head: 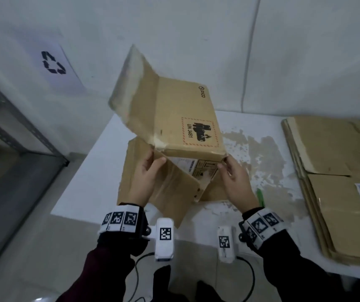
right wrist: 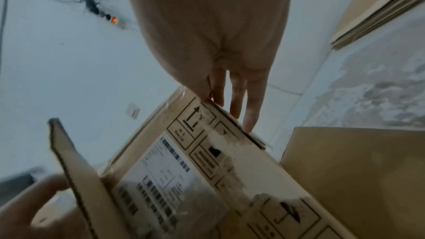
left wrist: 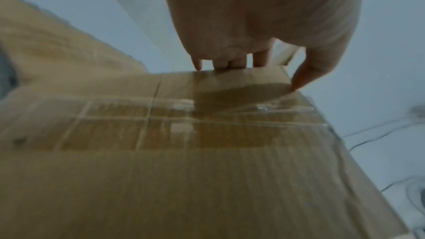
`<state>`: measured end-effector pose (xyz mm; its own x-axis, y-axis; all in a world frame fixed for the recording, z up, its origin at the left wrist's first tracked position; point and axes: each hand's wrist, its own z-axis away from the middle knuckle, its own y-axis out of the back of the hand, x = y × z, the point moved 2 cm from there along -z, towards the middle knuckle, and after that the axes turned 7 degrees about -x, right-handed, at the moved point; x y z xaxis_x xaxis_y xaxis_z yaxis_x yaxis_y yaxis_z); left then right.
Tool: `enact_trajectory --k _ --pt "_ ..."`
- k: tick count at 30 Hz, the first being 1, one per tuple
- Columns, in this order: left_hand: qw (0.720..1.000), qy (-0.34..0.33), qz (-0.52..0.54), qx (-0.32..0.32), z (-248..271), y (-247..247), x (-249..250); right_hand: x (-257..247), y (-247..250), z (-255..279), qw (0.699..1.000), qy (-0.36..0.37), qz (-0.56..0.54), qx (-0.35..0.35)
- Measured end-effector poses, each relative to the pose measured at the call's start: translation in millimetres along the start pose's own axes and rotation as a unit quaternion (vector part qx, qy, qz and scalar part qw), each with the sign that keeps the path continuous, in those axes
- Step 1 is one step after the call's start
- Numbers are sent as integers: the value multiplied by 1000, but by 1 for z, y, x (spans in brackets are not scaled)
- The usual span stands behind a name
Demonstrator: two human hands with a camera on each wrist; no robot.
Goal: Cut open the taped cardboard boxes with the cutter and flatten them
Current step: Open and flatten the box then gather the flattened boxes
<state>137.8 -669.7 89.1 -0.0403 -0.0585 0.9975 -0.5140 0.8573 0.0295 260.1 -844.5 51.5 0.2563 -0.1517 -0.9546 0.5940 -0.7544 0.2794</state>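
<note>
Both hands hold a brown cardboard box (head: 187, 118) up over the white table (head: 268, 216), tilted, with its taped flaps hanging open. My left hand (head: 153, 162) grips the box's near left corner, fingers curled over the edge and thumb on the taped face (left wrist: 207, 124). My right hand (head: 226, 165) pinches the near right corner beside the shipping label (right wrist: 165, 175), thumb in front, fingers behind the edge. A green cutter (head: 260, 197) lies on the table just right of my right wrist, in neither hand.
A stack of flattened boxes (head: 338, 182) covers the table's right side. A grey metal shelf (head: 11, 131) stands at the left against the wall with a recycling sign (head: 54, 63). A power strip (right wrist: 103, 14) and cables lie on the floor.
</note>
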Motion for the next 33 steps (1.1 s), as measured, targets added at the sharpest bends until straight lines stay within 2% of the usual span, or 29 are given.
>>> enact_trajectory --k 2,4,8,10,11,13,15,17,18,19,21,23,25,26,29,31,33 --pt "997 7 -72 41 10 18 -2 0 -10 1 999 29 43 5" --pt "974 26 -209 82 22 38 -2 1 -19 2 999 25 23 -13" --pt "872 124 -458 124 49 61 11 13 -34 -8 985 -130 -108 -42" --pt "828 114 -526 155 56 60 29 17 -37 -12 968 -177 -167 -56" --pt "819 94 -543 162 58 55 40 18 -38 -12 960 -189 -197 -65" --pt "818 30 -551 161 57 34 61 16 -37 -12 949 -193 -238 -69" --pt "838 -23 -528 134 49 4 70 17 -34 -11 940 -188 -279 -48" --pt "858 -39 -506 73 34 -28 58 20 -28 -11 926 -190 -325 19" --pt "858 -43 -511 34 25 -42 48 21 -22 -11 923 -186 -331 63" --pt "846 -42 -532 -4 17 -54 37 21 -15 -11 922 -176 -329 105" --pt "801 -31 -595 -48 4 -66 15 12 2 -12 924 -128 -319 167" --pt "777 -28 -628 -21 -5 -69 8 -7 20 -15 937 -54 -283 199" --pt "783 -64 -617 38 -10 -70 13 -36 31 -17 949 17 -254 187" --pt "789 -88 -605 58 -12 -71 14 -52 33 -18 952 54 -255 160" --pt "830 -142 -536 55 -16 -71 9 -86 22 -25 963 121 -237 36" --pt "851 -184 -490 51 -15 -67 4 -83 7 -38 977 98 -191 -2" --pt "849 -228 -473 63 -13 -59 2 -54 -7 -58 990 21 -138 -5"
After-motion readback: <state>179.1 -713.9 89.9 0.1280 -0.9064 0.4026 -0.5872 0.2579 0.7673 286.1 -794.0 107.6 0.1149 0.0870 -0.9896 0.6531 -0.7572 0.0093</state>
